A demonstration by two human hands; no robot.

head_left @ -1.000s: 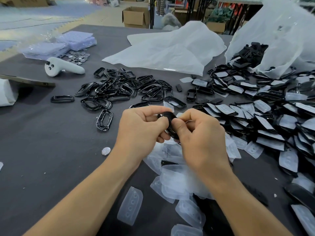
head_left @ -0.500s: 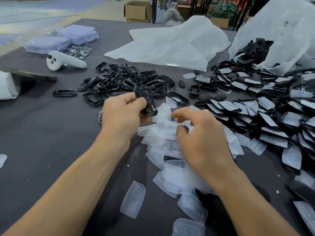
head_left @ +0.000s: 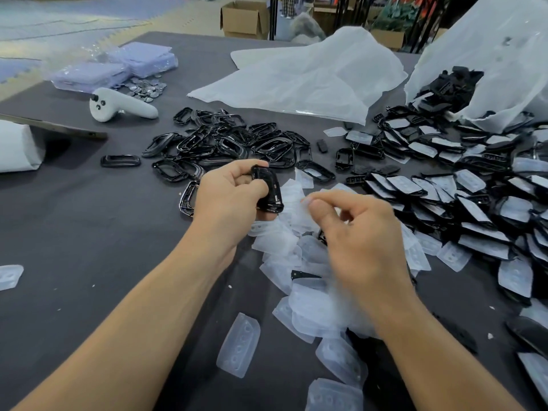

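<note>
While the left hand (head_left: 228,197) grips a glossy black oval plastic frame (head_left: 268,189), a fumble is the risk.
The right hand (head_left: 361,241), blurred, curls thumb to forefinger just right of it; I cannot tell whether it pinches anything. A slip would drop the frame among the translucent silicone pads (head_left: 275,244) beneath.

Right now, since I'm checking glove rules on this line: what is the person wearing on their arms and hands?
Nothing that shows. The left hand and right hand are bare, with no gloves, rings or watch, and no sleeves reach into view.
</note>
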